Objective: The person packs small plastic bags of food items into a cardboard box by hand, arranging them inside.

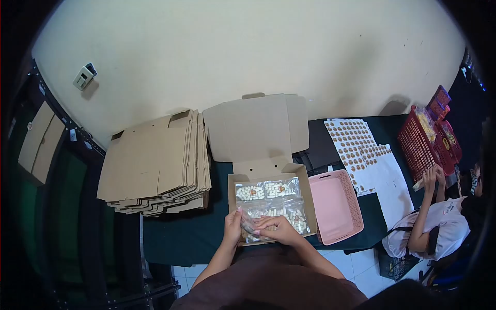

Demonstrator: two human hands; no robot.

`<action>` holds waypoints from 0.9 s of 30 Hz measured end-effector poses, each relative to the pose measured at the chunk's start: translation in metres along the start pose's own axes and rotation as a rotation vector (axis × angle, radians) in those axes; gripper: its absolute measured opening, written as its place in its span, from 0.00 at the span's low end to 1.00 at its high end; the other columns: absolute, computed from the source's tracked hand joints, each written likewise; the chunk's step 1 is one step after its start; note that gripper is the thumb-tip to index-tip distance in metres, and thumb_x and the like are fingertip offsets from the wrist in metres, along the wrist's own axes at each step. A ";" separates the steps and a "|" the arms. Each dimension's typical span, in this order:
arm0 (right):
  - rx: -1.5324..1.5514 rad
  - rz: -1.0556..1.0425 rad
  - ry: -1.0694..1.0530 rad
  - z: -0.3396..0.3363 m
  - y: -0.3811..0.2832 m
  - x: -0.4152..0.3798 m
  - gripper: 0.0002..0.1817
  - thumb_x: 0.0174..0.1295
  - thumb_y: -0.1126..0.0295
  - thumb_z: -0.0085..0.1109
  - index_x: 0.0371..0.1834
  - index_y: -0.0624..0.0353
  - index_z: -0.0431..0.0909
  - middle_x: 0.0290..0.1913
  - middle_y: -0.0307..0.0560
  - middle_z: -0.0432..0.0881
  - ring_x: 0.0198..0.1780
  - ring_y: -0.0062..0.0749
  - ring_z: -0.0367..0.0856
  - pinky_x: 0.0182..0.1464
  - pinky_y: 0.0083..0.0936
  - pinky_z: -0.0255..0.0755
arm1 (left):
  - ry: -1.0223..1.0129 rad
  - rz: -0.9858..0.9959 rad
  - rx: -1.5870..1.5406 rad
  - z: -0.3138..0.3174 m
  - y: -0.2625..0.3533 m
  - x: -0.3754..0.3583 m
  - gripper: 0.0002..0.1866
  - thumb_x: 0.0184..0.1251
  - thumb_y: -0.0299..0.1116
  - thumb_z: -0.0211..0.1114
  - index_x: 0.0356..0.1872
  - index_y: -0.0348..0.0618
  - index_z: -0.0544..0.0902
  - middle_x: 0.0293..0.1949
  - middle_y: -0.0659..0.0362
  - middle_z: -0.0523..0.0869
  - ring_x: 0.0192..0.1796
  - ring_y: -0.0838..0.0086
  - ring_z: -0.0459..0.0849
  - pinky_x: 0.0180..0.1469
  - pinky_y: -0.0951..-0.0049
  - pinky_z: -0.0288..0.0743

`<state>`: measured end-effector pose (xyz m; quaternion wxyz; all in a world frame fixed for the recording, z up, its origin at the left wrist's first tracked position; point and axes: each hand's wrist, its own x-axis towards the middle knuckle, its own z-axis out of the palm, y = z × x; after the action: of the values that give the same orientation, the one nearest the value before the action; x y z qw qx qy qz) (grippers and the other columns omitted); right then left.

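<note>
An open cardboard box (307,194) stands at the table's front edge with its lid raised toward the wall. Inside lie several clear plastic packets (250,191) filled with small pale pieces; a small orange-brown mark shows on some. Over the box's front left part, my left hand (233,226) pinches the edge of a clear plastic bag (248,222). My right hand (279,229) closes on the same bag from the right, its fingers bent. What is in this bag is partly hidden by my fingers.
Flattened cardboard boxes (139,165) are stacked at left. Right of the box sits a pink basket (338,206), then sheets of round stickers (351,142) and a red basket (416,139) with packets. A person (431,227) works at the far right. A wall (248,51) rises behind.
</note>
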<state>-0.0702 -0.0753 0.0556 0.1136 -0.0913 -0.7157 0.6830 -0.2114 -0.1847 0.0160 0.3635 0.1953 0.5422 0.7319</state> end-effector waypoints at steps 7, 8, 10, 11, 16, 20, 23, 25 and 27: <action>0.127 0.114 0.101 0.005 -0.002 -0.005 0.08 0.54 0.72 0.62 0.35 0.65 0.82 0.40 0.47 0.83 0.45 0.25 0.78 0.52 0.23 0.67 | -0.011 0.086 0.131 0.007 0.011 0.002 0.13 0.68 0.39 0.53 0.29 0.40 0.75 0.27 0.64 0.75 0.32 0.81 0.72 0.39 0.81 0.65; 0.150 0.122 0.103 0.003 0.001 -0.005 0.08 0.55 0.72 0.61 0.35 0.66 0.82 0.39 0.47 0.83 0.44 0.23 0.77 0.51 0.21 0.68 | 0.037 0.193 0.214 0.013 0.019 0.002 0.11 0.67 0.35 0.55 0.30 0.38 0.75 0.29 0.62 0.75 0.34 0.79 0.73 0.40 0.80 0.67; 0.228 0.141 0.209 0.000 0.003 -0.007 0.08 0.56 0.73 0.60 0.36 0.66 0.81 0.39 0.47 0.83 0.43 0.22 0.77 0.50 0.21 0.68 | 0.081 0.309 0.333 0.005 0.025 0.005 0.08 0.64 0.33 0.58 0.33 0.38 0.75 0.32 0.60 0.74 0.37 0.76 0.74 0.43 0.78 0.68; 0.307 0.160 0.316 -0.001 0.004 -0.008 0.08 0.57 0.74 0.59 0.36 0.67 0.81 0.39 0.46 0.82 0.42 0.22 0.77 0.49 0.20 0.68 | 0.124 0.423 0.453 0.003 0.028 0.006 0.08 0.60 0.30 0.61 0.36 0.37 0.75 0.36 0.58 0.74 0.41 0.73 0.75 0.47 0.76 0.68; 0.387 0.073 0.533 -0.002 0.015 -0.002 0.07 0.58 0.75 0.56 0.36 0.67 0.80 0.39 0.46 0.82 0.41 0.23 0.77 0.48 0.19 0.68 | -0.016 0.469 0.612 0.017 0.042 -0.010 0.12 0.55 0.31 0.65 0.40 0.39 0.76 0.41 0.53 0.75 0.47 0.64 0.75 0.51 0.71 0.68; 0.127 -0.089 0.551 0.007 0.012 0.003 0.09 0.59 0.74 0.56 0.40 0.65 0.80 0.47 0.51 0.78 0.47 0.28 0.76 0.51 0.22 0.67 | -0.173 0.482 0.644 0.030 0.037 -0.017 0.19 0.56 0.35 0.65 0.49 0.40 0.75 0.49 0.52 0.75 0.54 0.65 0.73 0.56 0.70 0.65; -0.379 -0.220 0.642 0.014 -0.012 0.006 0.13 0.60 0.73 0.52 0.47 0.60 0.79 0.47 0.48 0.79 0.52 0.38 0.72 0.58 0.31 0.60 | -0.206 0.382 0.501 0.037 0.032 -0.022 0.23 0.56 0.37 0.65 0.52 0.39 0.73 0.51 0.50 0.76 0.56 0.63 0.73 0.57 0.69 0.65; -0.380 -0.210 0.633 0.014 -0.010 0.007 0.12 0.60 0.73 0.53 0.46 0.60 0.79 0.46 0.49 0.79 0.51 0.37 0.72 0.57 0.30 0.61 | -0.168 0.293 0.409 0.038 0.022 -0.023 0.25 0.53 0.35 0.69 0.52 0.37 0.73 0.49 0.52 0.77 0.54 0.66 0.75 0.57 0.70 0.66; -0.382 -0.199 0.628 0.014 -0.009 0.007 0.12 0.60 0.73 0.53 0.45 0.61 0.80 0.46 0.49 0.79 0.50 0.36 0.73 0.56 0.29 0.62 | -0.135 0.291 0.373 0.040 0.020 -0.026 0.25 0.53 0.33 0.69 0.52 0.37 0.72 0.48 0.52 0.77 0.53 0.68 0.75 0.56 0.71 0.66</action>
<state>-0.0808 -0.0869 0.0646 0.3741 -0.2457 -0.7658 0.4617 -0.1736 -0.1809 0.0509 0.2474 0.3837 0.6086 0.6490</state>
